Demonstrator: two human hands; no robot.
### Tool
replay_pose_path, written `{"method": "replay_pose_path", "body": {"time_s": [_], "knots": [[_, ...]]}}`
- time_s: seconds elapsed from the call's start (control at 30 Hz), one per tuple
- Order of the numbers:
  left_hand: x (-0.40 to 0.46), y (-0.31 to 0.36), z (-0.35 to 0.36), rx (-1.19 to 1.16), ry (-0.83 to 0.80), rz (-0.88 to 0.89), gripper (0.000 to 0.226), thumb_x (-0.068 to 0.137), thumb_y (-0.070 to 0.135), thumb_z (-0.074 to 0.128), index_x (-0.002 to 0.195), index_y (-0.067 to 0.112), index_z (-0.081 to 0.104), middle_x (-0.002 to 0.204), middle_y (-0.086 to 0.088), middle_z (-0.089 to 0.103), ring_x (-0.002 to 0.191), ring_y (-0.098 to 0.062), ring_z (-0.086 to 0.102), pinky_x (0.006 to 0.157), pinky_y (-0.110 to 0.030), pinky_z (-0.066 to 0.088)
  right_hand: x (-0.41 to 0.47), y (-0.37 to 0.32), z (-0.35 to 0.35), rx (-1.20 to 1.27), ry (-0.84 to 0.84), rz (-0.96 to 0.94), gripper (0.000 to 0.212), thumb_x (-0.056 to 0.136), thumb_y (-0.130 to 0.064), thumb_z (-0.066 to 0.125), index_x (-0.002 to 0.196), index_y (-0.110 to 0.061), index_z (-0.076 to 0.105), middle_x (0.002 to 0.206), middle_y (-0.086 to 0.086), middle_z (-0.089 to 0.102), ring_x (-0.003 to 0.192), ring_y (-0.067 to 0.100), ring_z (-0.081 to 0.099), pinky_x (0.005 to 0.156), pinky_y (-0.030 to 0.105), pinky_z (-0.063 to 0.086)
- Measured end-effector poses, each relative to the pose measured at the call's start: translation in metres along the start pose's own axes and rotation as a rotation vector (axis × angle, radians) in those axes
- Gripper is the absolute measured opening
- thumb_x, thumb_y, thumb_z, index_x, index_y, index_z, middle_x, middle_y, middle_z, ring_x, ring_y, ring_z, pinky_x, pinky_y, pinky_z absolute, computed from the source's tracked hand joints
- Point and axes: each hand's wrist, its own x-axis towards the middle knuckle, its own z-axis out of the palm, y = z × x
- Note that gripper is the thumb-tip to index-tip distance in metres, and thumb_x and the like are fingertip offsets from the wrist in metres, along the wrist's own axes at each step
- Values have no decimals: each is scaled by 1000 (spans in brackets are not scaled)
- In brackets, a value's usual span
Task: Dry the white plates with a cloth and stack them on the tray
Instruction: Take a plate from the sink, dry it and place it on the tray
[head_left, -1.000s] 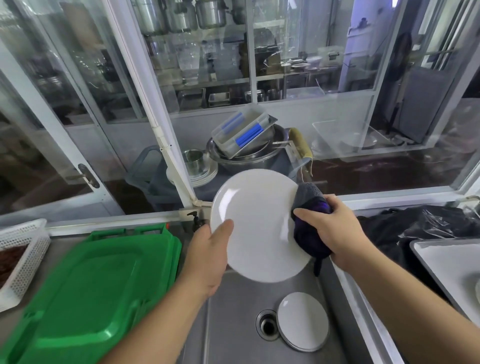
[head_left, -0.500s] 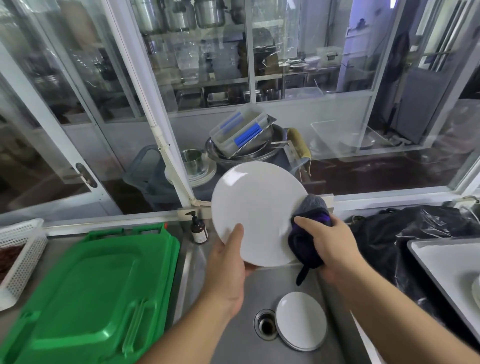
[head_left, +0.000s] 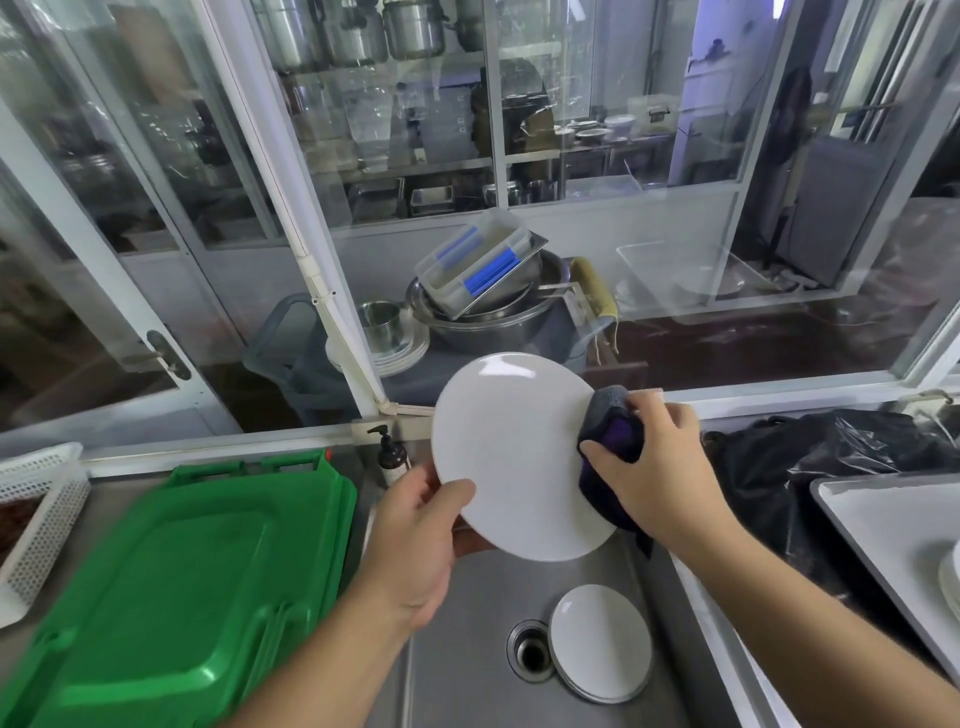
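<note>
White plate (head_left: 511, 457) tilted above sink (head_left: 467, 649), pinched at lower-left rim by left hand (head_left: 415, 540); dark cloth (head_left: 613, 441) gripped against right rim by right hand (head_left: 654, 467).

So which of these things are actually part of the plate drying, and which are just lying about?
Part of the job:
held plate
cloth
plates in the sink
tray

Just lying about:
green lids
soap bottle
white basket
black bag

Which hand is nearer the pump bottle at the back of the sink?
Left. The left hand grips the plate's lower-left edge just beside the pump bottle; the right hand, holding the cloth, is across the plate.
</note>
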Motion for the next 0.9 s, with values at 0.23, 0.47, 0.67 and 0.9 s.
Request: {"method": "replay_pose_path", "body": {"time_s": [0.23,0.47,0.67,0.9], "knots": [[5,-11,14,15,4,57,56,96,-14,49,129,30,62,104,-3,79,90,-22,75,72,-48,62,-35,11,24,-246,-23,-433,26,86,-33,71,110,-22,69,116,2,58,94,32,62,72,41,55],[-4,-23,22,67,-46,-18,52,99,-12,40,127,23,66,108,-14,77,88,-26,75,68,-43,61,-33,-11,22,-77,-203,-722,32,88,-31,71,118,-20,71,127,-3,60,109,17,62,92,18,47],[-11,-28,24,1,-119,-43,48,94,-5,54,119,32,73,116,-16,75,94,-30,71,83,-59,59,17,-30,13,-176,-89,-804,39,88,-25,77,125,-15,71,129,4,61,110,28,62,93,34,51],[-9,-20,20,-6,-77,23,50,97,-13,49,125,23,68,103,-8,77,85,-20,72,69,-43,61,33,-25,10,-219,23,-529,42,93,-26,74,133,-15,64,136,5,56,101,35,67,75,31,49]]}}
